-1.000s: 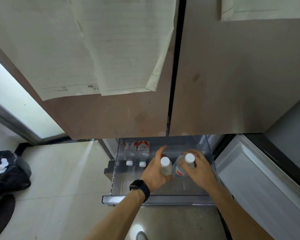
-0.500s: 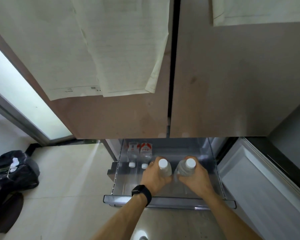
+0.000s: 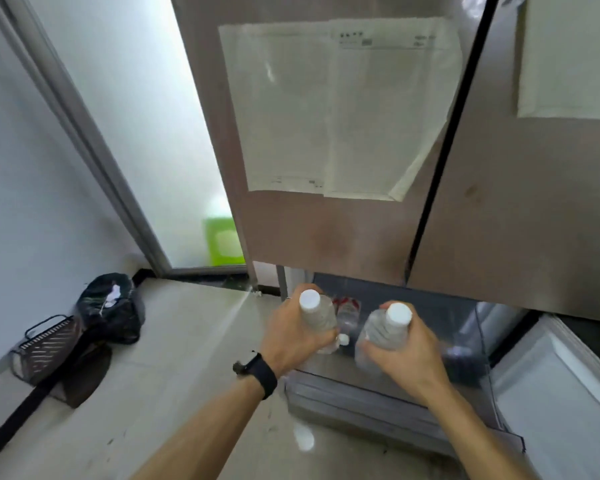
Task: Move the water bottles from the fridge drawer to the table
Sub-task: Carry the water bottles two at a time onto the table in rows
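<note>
Over the open drawer (image 3: 378,407), left hand (image 3: 291,336) and right hand (image 3: 400,355) each reach forward, fingers wrapped around an upright bottle: left bottle (image 3: 317,315), right bottle (image 3: 383,332).

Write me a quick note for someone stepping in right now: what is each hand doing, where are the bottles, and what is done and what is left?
Left hand: closed around a water bottle with a white cap, lifted above the open fridge drawer.
Right hand: closed around a second bottle, also raised over the drawer.
Remaining in the drawer: at least two red-labelled bottles lying at the back.
Done: two bottles are gripped and out of the drawer.
Left: carry them to the table, which is not in view, then come back for the rest.
</note>
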`<state>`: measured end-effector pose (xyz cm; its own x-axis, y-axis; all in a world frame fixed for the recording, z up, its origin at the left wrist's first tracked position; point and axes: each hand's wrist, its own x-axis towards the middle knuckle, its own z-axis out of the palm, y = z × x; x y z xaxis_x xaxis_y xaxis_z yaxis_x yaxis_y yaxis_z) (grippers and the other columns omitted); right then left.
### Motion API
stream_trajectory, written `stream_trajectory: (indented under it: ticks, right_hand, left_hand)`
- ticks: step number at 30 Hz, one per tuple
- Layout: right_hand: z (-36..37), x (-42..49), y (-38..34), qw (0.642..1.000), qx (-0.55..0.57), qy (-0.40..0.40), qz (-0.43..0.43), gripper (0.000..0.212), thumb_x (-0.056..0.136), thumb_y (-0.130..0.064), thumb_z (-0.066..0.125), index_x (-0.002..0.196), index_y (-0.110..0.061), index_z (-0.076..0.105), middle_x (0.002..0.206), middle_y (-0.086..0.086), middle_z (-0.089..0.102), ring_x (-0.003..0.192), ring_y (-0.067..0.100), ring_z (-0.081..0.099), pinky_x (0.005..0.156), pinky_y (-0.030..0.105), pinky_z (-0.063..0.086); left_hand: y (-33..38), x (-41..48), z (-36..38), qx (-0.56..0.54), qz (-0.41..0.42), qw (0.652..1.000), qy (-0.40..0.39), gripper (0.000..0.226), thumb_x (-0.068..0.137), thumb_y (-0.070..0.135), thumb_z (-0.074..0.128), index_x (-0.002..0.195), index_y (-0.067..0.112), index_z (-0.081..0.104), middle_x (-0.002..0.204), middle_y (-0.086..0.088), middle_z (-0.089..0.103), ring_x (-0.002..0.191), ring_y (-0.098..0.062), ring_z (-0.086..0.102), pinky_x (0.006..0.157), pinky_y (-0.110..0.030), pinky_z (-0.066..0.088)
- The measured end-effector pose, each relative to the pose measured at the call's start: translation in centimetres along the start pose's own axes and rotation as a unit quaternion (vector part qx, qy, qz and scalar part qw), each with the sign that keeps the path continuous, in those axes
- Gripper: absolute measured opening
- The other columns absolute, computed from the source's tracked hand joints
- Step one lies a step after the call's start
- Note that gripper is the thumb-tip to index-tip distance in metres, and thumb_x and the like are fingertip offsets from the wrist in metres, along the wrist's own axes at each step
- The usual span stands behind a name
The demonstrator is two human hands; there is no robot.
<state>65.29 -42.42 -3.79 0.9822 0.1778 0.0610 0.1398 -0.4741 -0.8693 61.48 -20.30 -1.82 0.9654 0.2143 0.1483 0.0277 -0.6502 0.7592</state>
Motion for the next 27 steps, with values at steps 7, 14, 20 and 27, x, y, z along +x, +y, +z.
stream_trajectory:
  ticks: [7,14,20,27]
  right_hand:
    - [10.6,-4.1,-9.9,0.985,-0.003,-0.122,-0.119,0.058,0.067,-0.031,0.088,0.111,-0.038,0.052,0.104,-0.012,0.061,0.091,0.008,0.062,0.075,0.028,0.055]
    - [24.9,-16.5,-18.4,0.951,-0.02,-0.226,-0.211,0.054,0.066,-0.034,0.085,0.109,-0.033,0.053,0.099,-0.012,0.061,0.087,0.011,0.059,0.066,0.022,0.045]
    - [37.4,-30.8,-25.2,0.895,-0.006,-0.36,-0.262,0.05,0.064,-0.033,0.083,0.101,-0.038,0.05,0.096,-0.017,0.06,0.086,0.003,0.058,0.063,0.019,0.046]
    - [49.9,-45.9,-31.2,0.796,-0.025,-0.519,-0.311,0.053,0.065,-0.033,0.085,0.103,-0.04,0.049,0.097,-0.015,0.062,0.089,0.005,0.061,0.07,0.023,0.048]
  left_hand:
    - [-5.3,-9.4,-12.7,0.048,-0.066,0.99,0.117,0.061,0.068,0.045,0.084,0.115,0.042,0.046,0.1,0.017,0.063,0.09,-0.007,0.06,0.078,-0.025,0.051]
    - [-15.0,-28.1,-25.8,0.091,-0.192,0.956,0.2,0.06,0.066,0.051,0.08,0.113,0.044,0.044,0.098,0.013,0.061,0.088,-0.013,0.059,0.076,-0.036,0.055]
    - [-21.0,-46.4,-34.7,0.123,-0.297,0.91,0.261,0.059,0.065,0.058,0.074,0.112,0.041,0.044,0.1,0.013,0.062,0.09,-0.014,0.06,0.076,-0.036,0.054]
    - [-24.4,-65.5,-42.1,0.094,-0.441,0.818,0.357,0.051,0.068,0.039,0.078,0.107,0.037,0.045,0.087,0.01,0.063,0.08,-0.011,0.061,0.068,-0.036,0.055]
